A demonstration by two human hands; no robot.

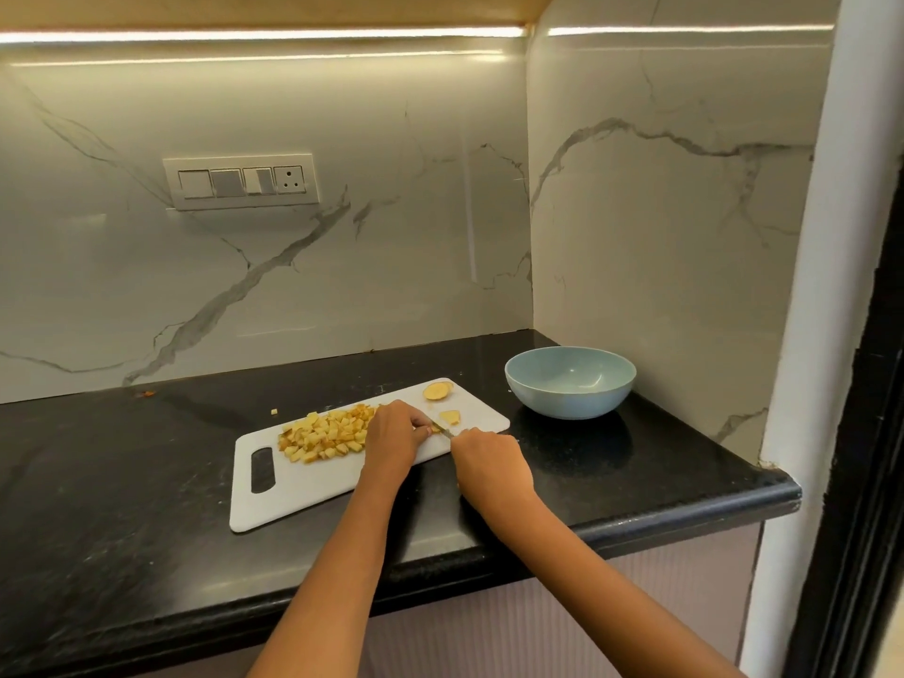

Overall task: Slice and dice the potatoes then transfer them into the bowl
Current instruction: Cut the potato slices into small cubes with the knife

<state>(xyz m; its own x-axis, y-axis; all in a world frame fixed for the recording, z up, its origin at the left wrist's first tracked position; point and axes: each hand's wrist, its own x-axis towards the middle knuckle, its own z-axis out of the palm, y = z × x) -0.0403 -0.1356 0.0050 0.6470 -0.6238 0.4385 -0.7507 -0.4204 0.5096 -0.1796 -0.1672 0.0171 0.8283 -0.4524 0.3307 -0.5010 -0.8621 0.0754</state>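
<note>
A white plastic board (pixel 342 474), rectangular with rounded corners and a slot handle at its near-left end, is lying on the glossy black stone bench (pixel 122 482), its long axis running from near-left to far-right toward the bowl (pixel 570 381). The smooth, round, pale blue bowl is sitting just beyond the board's right end, holding nothing visible. A heap of small yellow potato cubes (pixel 325 435) is resting mid-board; two flat slices (pixel 437 391) are lying nearer the far-right end. The left hand (pixel 394 435) is curling its grip over a piece hidden beneath it. The right hand (pixel 489 457) is clamping its grip on a knife (pixel 446 431), the thin blade pointing left toward the left fingertips.
</note>
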